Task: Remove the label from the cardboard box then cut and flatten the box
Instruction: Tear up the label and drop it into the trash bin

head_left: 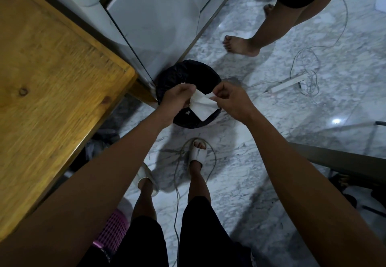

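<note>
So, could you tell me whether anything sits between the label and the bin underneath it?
Nothing visible does. Both the left hand and the right hand pinch the white label directly above the open black-lined bin.

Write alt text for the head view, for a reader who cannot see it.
Both hands hold a white label over a black-lined bin on the marble floor: the left hand bunches one end, the right hand pinches a corner. A wooden table is at left; another person's bare feet stand beyond.
</note>
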